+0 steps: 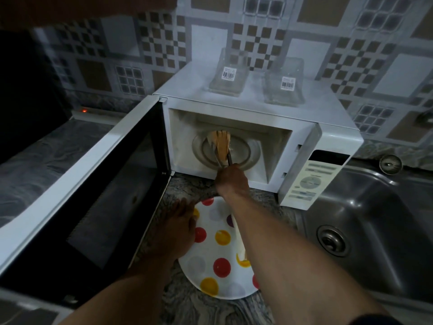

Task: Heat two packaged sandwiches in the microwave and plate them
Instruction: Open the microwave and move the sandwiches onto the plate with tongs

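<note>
Right hand [230, 178] closed around tongs [228, 160], reaching into open microwave [257, 109]; tongs gripping toasted sandwich [220, 144] above glass turntable [246, 158]. Sandwich long axis front to back, wide end rearward. Left hand [179, 225] flat, open, steadying spotted plate [220, 249] on surface. Best withdrawn level, straight toward plate, grip firm.

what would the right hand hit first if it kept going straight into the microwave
Most likely the sandwich on the glass turntable, which the tongs in the right hand already reach; depth is unclear.
</note>
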Motion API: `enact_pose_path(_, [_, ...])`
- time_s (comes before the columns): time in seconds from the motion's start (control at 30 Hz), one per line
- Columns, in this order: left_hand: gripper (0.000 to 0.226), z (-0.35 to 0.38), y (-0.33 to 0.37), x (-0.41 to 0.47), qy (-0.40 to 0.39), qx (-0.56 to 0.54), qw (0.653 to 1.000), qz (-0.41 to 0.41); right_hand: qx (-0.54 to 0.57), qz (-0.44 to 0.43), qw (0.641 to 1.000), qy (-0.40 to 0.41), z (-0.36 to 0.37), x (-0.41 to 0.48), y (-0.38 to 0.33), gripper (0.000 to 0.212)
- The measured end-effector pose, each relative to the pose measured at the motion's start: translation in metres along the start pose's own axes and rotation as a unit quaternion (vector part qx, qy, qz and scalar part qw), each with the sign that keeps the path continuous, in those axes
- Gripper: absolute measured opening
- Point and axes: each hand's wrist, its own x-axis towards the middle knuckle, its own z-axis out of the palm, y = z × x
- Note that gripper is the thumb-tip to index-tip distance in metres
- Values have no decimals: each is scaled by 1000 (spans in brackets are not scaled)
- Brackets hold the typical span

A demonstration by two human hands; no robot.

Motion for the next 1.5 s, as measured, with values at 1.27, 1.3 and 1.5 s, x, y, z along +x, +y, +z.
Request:
enact_pose_path(1.27, [66, -17, 11, -71, -85, 49, 994, -46, -86, -22, 996, 23, -24, -192, 65, 47])
enact_pose_path(1.3, [67, -17, 12, -72, -91, 46, 994, -47, -92, -16, 995, 20, -23, -198, 69, 48])
enact_pose_path(1.5, [69, -18, 11, -74, -119, 29, 991, -60, -98, -4, 995, 16, -20, -229, 82, 48])
